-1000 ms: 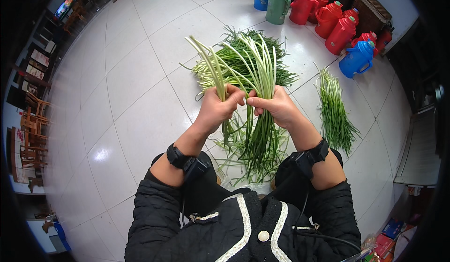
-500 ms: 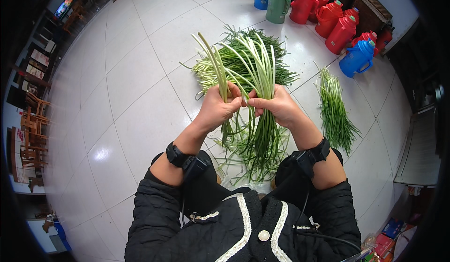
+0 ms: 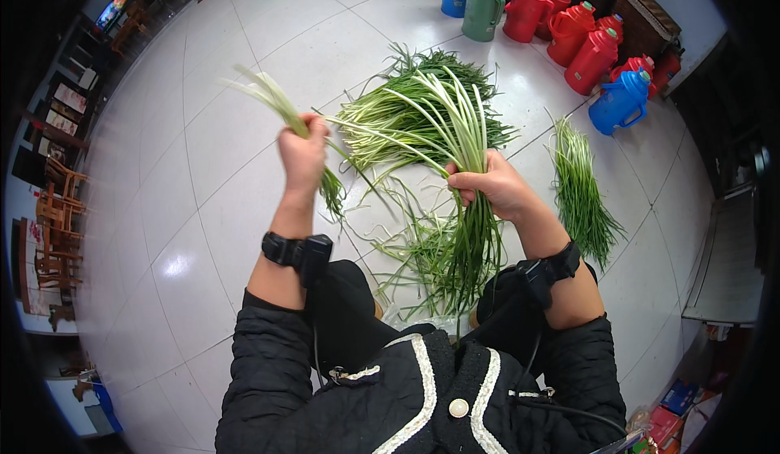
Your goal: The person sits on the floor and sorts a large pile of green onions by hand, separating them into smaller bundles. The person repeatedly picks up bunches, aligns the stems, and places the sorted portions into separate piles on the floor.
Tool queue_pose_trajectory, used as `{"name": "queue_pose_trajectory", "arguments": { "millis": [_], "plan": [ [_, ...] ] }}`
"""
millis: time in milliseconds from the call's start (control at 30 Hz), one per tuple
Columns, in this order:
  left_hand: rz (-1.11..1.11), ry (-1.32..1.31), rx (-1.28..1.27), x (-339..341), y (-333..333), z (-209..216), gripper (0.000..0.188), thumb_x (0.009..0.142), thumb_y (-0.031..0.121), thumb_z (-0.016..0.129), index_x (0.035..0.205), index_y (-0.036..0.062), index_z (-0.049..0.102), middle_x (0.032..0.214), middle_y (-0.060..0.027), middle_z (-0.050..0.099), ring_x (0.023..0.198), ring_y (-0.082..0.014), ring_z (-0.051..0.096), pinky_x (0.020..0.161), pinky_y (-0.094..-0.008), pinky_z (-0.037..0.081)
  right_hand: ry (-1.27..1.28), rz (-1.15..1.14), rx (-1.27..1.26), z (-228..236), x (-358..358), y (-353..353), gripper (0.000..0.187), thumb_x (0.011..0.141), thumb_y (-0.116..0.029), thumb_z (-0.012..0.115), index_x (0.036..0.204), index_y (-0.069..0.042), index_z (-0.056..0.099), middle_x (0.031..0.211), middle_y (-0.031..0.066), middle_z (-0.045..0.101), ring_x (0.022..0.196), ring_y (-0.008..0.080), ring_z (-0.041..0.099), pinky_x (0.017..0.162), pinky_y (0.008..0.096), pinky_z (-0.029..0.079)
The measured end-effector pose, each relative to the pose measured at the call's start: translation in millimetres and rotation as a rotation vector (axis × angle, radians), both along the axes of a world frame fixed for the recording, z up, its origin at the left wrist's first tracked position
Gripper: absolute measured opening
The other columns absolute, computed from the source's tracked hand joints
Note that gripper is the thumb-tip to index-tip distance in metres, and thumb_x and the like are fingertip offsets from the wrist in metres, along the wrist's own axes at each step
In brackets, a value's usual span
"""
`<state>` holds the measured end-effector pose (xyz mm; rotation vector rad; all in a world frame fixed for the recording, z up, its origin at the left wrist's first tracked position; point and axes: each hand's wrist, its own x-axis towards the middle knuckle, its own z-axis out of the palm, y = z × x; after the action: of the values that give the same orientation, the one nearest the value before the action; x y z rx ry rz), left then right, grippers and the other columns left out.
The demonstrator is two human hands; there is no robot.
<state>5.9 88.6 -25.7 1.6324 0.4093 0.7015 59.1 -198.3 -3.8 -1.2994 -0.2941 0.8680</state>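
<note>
My left hand point(image 3: 303, 155) is closed around a small bunch of garlic chives point(image 3: 280, 103), raised to the left with the pale ends pointing up and away. My right hand point(image 3: 494, 184) grips a thicker bunch of garlic chives point(image 3: 463, 121), pale stems up, green leaves hanging toward my lap. A few stalks of it lean out leftward between the hands. Beyond lies a large heap of garlic chives point(image 3: 366, 129) on the floor. Loose leaves and scraps point(image 3: 414, 251) are scattered below my hands, between my knees. A separate bundle of chives point(image 3: 581, 194) rests at the right.
Several red thermos flasks point(image 3: 591, 61), a green one point(image 3: 483, 5) and a blue one point(image 3: 620, 101) stand at the far right. Pale floor tiles point(image 3: 236, 202) stretch out to the left. Wooden chairs point(image 3: 58, 230) line the left rim. Clear plastic point(image 3: 398, 317) lies near my feet.
My left hand has swung away to the left with its small bunch, now smeared at the tips. The right hand has shifted slightly right, keeping its thicker bunch.
</note>
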Motion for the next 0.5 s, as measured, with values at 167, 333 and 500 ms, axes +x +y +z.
{"name": "queue_pose_trajectory", "arguments": {
  "millis": [167,333,500],
  "plan": [
    [0.217,-0.203,-0.408,-9.4,35.9,14.6,0.01,0.084,0.008,0.057,0.089,0.0003,0.052,0.065,-0.0025,0.052,0.043,-0.0031,0.039,0.034,-0.0175,0.029,0.045,-0.035,-0.004,-3.1,6.4,-14.9,0.014,0.076,-0.002,0.064,0.089,-0.001,0.058,0.064,0.0004,0.054,0.05,0.007,0.05,0.05,0.0229,0.045],
    [-0.441,0.139,-0.505,-15.7,-50.8,12.8,0.023,0.085,0.014,0.062,0.101,0.0013,0.052,0.07,-0.0002,0.052,0.045,-0.0011,0.036,0.036,-0.0161,0.027,-0.007,-0.048,0.01,-4.6,-1.0,-5.9,0.013,0.076,-0.003,0.065,0.087,-0.001,0.059,0.066,0.0009,0.056,0.051,0.0077,0.051,0.049,0.0217,0.044],
    [-0.751,0.209,-0.568,-20.1,-96.8,27.6,0.018,0.085,0.017,0.062,0.094,0.0015,0.058,0.064,0.0039,0.048,0.047,-0.0009,0.031,0.039,-0.0174,0.023,-0.094,0.036,-0.02,1.7,-9.1,8.0,0.015,0.076,-0.007,0.068,0.087,0.0,0.06,0.071,0.0024,0.058,0.054,0.0077,0.053,0.048,0.0213,0.044]
  ]
}}
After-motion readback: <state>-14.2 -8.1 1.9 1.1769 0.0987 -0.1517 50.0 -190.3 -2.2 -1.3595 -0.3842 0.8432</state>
